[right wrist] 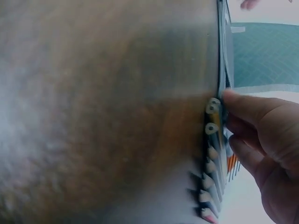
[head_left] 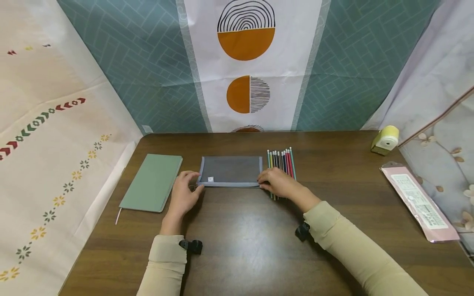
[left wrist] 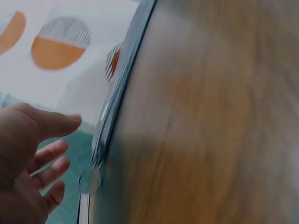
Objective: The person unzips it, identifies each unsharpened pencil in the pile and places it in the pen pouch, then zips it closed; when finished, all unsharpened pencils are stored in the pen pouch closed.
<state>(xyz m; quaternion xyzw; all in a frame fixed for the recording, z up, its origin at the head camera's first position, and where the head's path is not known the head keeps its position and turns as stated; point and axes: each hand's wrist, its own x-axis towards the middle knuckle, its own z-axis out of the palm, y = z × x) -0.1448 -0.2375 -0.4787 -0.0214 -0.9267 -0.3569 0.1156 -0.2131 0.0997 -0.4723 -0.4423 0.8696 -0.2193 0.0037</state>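
Note:
A grey mesh zip pouch (head_left: 231, 170) with blue-grey edging lies flat on the table, a small white tag at its lower left. By its left corner my left hand (head_left: 183, 195) has thumb and fingers spread apart; the left wrist view shows a gap between them and the pouch's edge (left wrist: 119, 84). A metal ring (left wrist: 89, 182) hangs at that end. My right hand (head_left: 279, 183) pinches the lower right corner, thumb on the near edge. Beneath and beside this hand, several pencils (head_left: 288, 162) lie in a row, their middles partly hidden by it.
A green notebook (head_left: 152, 183) with a ribbon lies left of the left hand. At the back right stands a yellow pencil sharpener (head_left: 385, 140). A pink package (head_left: 420, 201) with a white label lies along the right edge of the brown table (head_left: 237, 255). Patterned cloths surround the table.

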